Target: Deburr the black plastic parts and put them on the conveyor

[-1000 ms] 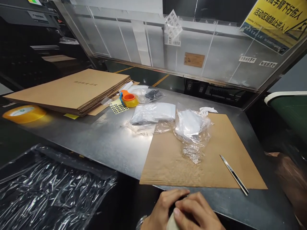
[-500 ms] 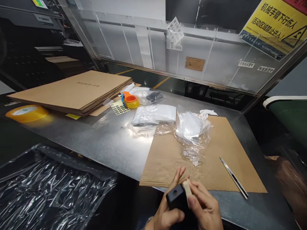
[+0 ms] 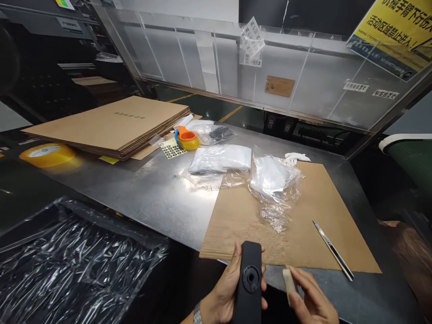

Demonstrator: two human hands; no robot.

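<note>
Left hand wrapped round an upright black device, just in front of the cardboard sheet. Right hand pinching a small pale strip beside the device, partly cut off below. On the sheet: clear bag holding white material, contents hard to make out. Beyond the sheet's left corner: second bag on the surface, likewise white inside.
</note>
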